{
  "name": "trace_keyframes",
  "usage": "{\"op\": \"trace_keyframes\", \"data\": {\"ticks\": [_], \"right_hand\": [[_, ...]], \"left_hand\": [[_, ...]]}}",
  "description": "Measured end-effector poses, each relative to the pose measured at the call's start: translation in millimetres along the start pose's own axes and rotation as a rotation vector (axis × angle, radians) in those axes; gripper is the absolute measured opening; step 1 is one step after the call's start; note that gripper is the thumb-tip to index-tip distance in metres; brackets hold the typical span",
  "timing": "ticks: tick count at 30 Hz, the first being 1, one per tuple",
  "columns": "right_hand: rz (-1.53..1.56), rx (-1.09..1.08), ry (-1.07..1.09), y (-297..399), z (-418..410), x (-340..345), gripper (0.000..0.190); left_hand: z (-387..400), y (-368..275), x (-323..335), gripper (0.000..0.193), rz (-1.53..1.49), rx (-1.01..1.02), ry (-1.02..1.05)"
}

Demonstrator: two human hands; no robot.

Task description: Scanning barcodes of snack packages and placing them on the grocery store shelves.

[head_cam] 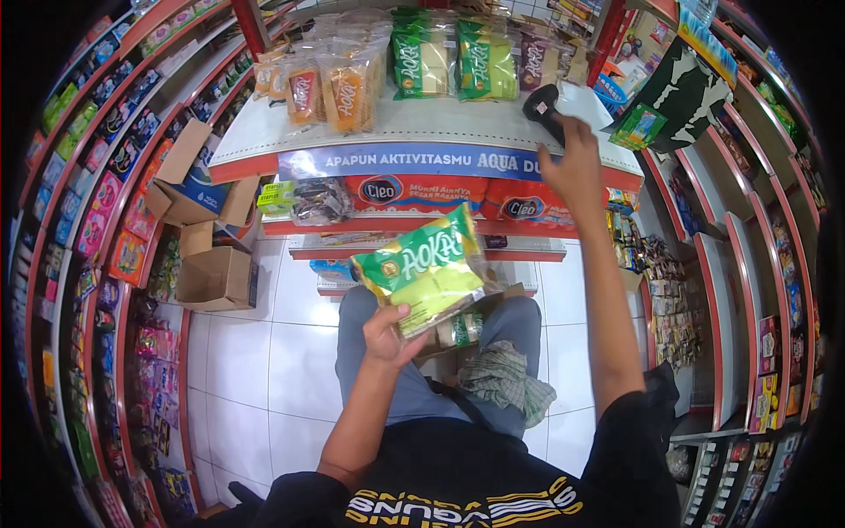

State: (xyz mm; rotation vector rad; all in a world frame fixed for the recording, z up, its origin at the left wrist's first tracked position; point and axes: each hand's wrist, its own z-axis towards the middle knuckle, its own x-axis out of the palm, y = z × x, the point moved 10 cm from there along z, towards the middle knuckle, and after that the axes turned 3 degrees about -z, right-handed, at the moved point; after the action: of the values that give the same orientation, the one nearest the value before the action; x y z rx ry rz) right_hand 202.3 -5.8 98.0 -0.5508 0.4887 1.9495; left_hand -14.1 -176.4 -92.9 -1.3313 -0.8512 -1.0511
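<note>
My left hand (389, 333) grips the lower corner of a green and yellow Aoka bread packet (426, 270), tilted above my lap with its printed front facing me. Up on the white shelf (455, 125), a black handheld barcode scanner (542, 105) lies near the right end. My right hand (573, 155) is at the scanner's handle, thumb spread to one side and fingers on the other; whether it grips is unclear. Behind the scanner stand more green Aoka packets (487, 63), purple ones (531, 59) and orange ones (346, 96).
Red-wrapped Cleo water packs (416, 191) fill the shelf below. Open cardboard boxes (218, 274) stand on the tiled floor at left. Between my legs, a box holds packets (457, 330). A checked cloth (505, 379) lies on my leg. Stocked shelves (719, 317) flank both sides.
</note>
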Motion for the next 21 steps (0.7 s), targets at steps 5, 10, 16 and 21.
{"op": "trace_keyframes", "data": {"ticks": [5, 10, 16, 21], "right_hand": [[-0.347, 0.325, 0.478, -61, 15, 87, 0.055], [-0.388, 0.312, 0.434, -69, 12, 89, 0.051], [0.523, 0.408, 0.235, 13, -54, 12, 0.039], [1.303, 0.762, 0.594, 95, -185, -32, 0.030]], "left_hand": [[-1, -2, -7, 0.066, -0.134, -0.006, -0.015], [0, -9, 7, 0.055, -0.033, 0.006, -0.089], [10, 0, 2, 0.039, -0.557, -0.230, 0.226], [22, 18, -19, 0.022, -0.594, -0.251, 0.235]]}}
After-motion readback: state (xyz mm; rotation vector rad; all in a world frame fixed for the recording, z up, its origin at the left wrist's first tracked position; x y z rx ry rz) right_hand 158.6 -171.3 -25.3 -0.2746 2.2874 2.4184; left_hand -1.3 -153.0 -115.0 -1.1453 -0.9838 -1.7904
